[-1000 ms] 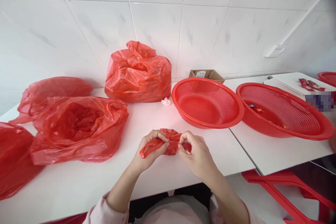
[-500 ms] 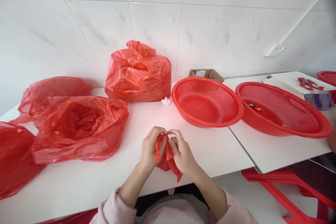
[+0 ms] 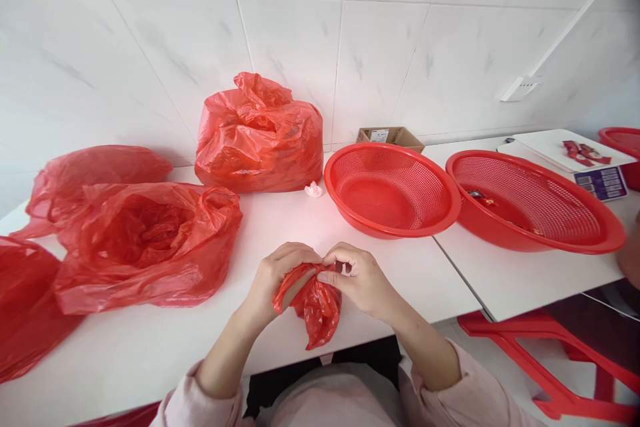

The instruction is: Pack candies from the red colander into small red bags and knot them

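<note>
Lower centre: left hand [image 3: 271,278], right hand [image 3: 364,280] pinch crumpled red plastic bag [image 3: 323,317]. Right of centre: perforated red basin [image 3: 385,203].

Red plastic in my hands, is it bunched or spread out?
Bunched: the red plastic is gathered in creases between the left hand and right hand.

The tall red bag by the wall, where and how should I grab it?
Probably take the bag by its bunched top, coming from above and the front. That bunch sticks up clear of the body, while the wall behind leaves less room there. The sides are wrinkled, see-through plastic, so the bunch likely gives a firmer hold.
</note>
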Available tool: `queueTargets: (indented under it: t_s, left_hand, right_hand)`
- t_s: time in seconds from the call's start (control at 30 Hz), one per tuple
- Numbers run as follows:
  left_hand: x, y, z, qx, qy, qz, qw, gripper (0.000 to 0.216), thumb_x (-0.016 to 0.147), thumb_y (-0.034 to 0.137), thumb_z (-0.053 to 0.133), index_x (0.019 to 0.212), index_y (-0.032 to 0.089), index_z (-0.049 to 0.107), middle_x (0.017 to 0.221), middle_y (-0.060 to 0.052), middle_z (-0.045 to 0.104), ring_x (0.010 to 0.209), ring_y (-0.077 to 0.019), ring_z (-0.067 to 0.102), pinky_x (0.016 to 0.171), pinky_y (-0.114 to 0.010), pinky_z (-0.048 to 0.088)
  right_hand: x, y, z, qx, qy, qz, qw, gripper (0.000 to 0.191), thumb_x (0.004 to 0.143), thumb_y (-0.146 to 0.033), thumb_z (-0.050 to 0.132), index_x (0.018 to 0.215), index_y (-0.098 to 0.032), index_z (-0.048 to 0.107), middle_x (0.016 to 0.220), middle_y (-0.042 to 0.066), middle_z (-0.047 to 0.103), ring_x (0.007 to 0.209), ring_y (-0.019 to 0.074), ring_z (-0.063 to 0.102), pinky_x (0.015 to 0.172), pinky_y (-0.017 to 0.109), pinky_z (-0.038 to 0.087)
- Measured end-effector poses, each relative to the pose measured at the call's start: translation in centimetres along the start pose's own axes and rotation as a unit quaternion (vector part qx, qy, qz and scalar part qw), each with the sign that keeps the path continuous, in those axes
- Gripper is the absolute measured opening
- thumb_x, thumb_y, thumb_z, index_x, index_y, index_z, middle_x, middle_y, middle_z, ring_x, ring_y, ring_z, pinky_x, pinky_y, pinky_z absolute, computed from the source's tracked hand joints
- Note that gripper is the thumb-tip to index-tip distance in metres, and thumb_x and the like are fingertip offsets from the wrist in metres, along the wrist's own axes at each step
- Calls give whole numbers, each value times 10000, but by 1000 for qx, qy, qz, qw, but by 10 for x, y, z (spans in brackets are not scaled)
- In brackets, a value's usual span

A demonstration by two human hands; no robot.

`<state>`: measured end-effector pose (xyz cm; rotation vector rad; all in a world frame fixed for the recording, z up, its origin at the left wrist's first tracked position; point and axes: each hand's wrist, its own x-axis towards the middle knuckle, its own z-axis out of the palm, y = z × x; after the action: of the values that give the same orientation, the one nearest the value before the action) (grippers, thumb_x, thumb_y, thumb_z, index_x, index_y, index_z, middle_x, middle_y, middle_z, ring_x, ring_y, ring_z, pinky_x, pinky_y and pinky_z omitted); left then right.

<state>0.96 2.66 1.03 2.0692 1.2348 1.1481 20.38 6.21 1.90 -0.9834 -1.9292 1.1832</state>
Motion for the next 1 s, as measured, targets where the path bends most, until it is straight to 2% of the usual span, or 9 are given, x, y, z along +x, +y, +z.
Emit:
queueTargets:
  t_s: [0.1,0.23,0.3,0.37,0.47,0.63,0.77,0.87,1.0]
  left_hand:
    - [-2,1,-1,-89,-23,-57,994,124,933,239,558,1026,199,630,1085,-87,703,1004,-209,666,888,-331,512]
    - [-3,-1,-1,-113,-57,-103,987,106,938,250,554,1011,203,615,894,-21,715,726,-134,674,697,-242,516]
    - [-3,-3,-1,-103,-48,-96,989,94,939,243,551,1002,207,613,902,-17,707,721,-125,667,686,-232,509]
    - [-3,-6,1,-91,-30,-80,992,80,944,239,542,990,208,599,943,-27,704,765,-132,673,704,-238,511]
    - [-3,-10,8,-71,1,-58,996,65,943,251,543,971,209,582,973,-38,700,814,-148,680,718,-251,519]
    - [-5,-13,14,-50,35,-60,996,63,945,254,542,995,215,536,963,-26,684,793,-130,674,709,-240,526]
    - [-5,-13,5,-27,16,-47,998,86,933,218,562,1018,226,570,933,-5,702,749,-113,671,684,-218,524]
    - [-4,-16,-6,-7,-19,-9,1000,127,905,192,588,1004,240,650,922,1,730,803,-138,684,795,-267,532]
    - [-7,-24,-20,24,-26,31,999,172,871,158,597,969,249,704,901,5,761,829,-173,692,1007,-393,460]
  right_hand:
    - [0,-10,-5,-56,4,-23,998,100,786,-153,709,770,-226,641,852,-15,640,770,142,592,729,287,439]
    - [4,-15,-20,-100,10,-46,994,193,779,-82,657,683,-206,544,731,-40,590,656,113,526,630,261,397]
    - [7,-14,-26,-90,14,-56,994,147,804,-122,643,723,-213,560,738,-37,603,652,117,527,625,263,407]
    - [8,-12,-27,-61,7,-52,997,50,834,-180,629,835,-225,606,832,-20,652,676,122,554,640,270,435]
    - [9,-7,-19,-44,-20,-35,998,122,860,-194,596,963,-237,647,974,4,692,733,129,596,659,275,461]
    - [9,-4,-8,-78,-20,-37,996,102,848,-179,600,925,-222,652,938,5,688,743,131,590,677,273,464]
    - [9,-7,-9,-102,-46,-65,992,53,830,-155,585,843,-203,604,842,-14,649,681,108,561,659,248,451]
    - [7,-12,-11,-185,-54,-120,974,100,797,-95,553,821,-187,582,815,-14,633,677,105,561,644,236,425]
    - [-1,-15,-7,-369,-48,-193,908,116,768,-75,514,774,-168,584,739,-1,606,601,123,514,587,272,366]
